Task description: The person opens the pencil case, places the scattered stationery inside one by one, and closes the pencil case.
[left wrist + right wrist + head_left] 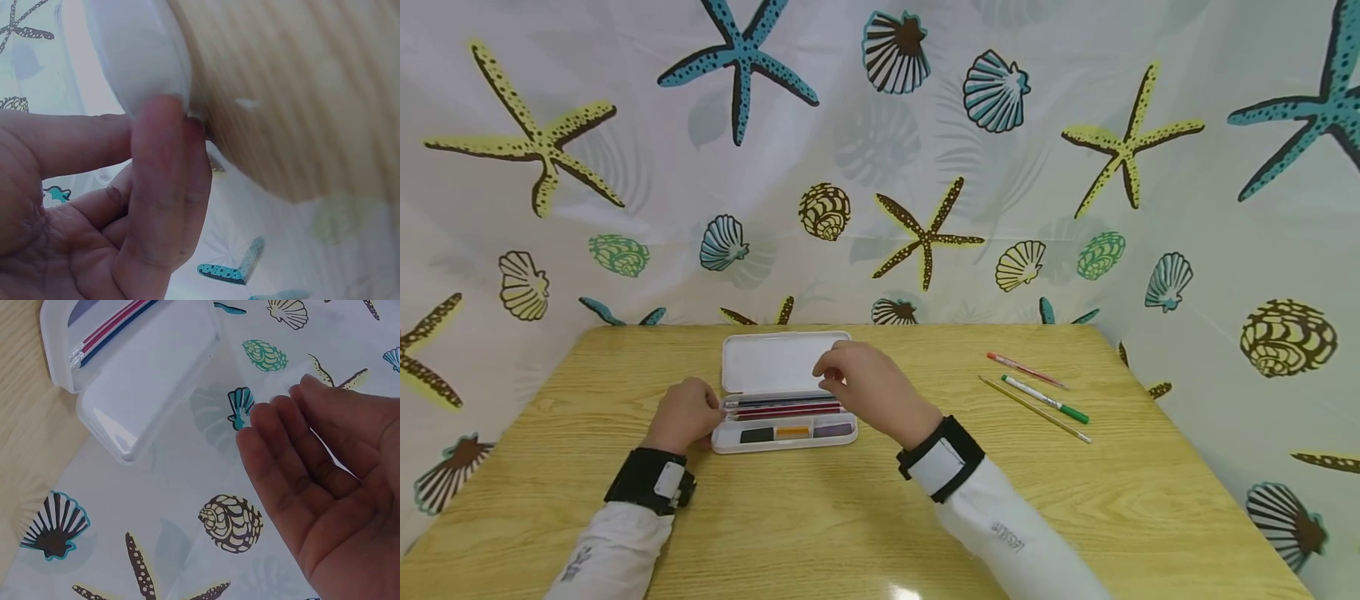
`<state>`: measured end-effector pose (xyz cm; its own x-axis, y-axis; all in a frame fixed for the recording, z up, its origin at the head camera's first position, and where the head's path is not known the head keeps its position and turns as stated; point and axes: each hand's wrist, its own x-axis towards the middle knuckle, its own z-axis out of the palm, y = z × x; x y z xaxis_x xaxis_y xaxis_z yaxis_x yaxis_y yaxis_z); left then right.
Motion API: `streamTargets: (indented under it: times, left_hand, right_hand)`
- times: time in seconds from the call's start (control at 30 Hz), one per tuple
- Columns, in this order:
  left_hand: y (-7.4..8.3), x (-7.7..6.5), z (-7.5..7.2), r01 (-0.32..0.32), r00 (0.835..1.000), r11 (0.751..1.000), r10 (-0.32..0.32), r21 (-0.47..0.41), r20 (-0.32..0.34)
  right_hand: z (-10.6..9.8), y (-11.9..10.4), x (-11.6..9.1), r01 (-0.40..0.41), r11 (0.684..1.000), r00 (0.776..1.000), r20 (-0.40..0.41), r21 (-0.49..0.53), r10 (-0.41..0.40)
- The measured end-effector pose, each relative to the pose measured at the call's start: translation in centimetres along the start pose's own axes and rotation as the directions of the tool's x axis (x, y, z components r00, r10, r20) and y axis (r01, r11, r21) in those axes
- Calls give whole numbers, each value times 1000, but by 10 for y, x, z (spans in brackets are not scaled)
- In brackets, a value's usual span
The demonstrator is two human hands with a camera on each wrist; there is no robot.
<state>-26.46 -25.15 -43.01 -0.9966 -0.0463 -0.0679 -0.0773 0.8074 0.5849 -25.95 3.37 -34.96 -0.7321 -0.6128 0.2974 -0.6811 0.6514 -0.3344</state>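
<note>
A white pencil case (722, 440) lies on the table with its lid (775, 360) folded back. Inside it are several pencils (786, 410) in red and dark tones, and in the front compartment a black block (756, 435), an orange one (792, 432) and a purple one (832, 431). My left hand (687, 414) pinches the case's left end between thumb and fingers; the left wrist view shows the fingertips against its white wall. Above the right part of the lid, my right hand (868, 392) hangs with loosely bent fingers and nothing between them.
To the right on the wooden table (895, 517) lie a red pen (1026, 370), a green-and-white marker (1045, 398) and a yellowish pencil (1035, 408). A curtain (880, 150) printed with starfish and shells stands behind the table and along its sides.
</note>
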Motion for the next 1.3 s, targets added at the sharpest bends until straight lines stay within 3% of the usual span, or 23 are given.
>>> streamTargets:
  times: [0.27,0.63,0.83,1.0,1.3]
  left_hand:
    - [1,1,2,3,1000,1000,-3,-8,10]
    - [3,1,2,2,1000,1000,-2,-6,3]
    - [4,-1,1,15,1000,1000,-15,3,13]
    - [4,-1,0,4,1000,1000,-4,1,14]
    - [-2,1,0,2,1000,1000,-2,-2,7]
  right_hand:
    - [-22,10,-30,-26,999,997,-72,27,28]
    - [-46,44,-69,-121,992,977,-175,25,123]
    - [-58,55,-78,-111,992,971,-203,65,122]
    - [-71,59,-81,-157,983,960,-219,91,174]
    - [-80,72,-85,-198,976,958,-193,92,213]
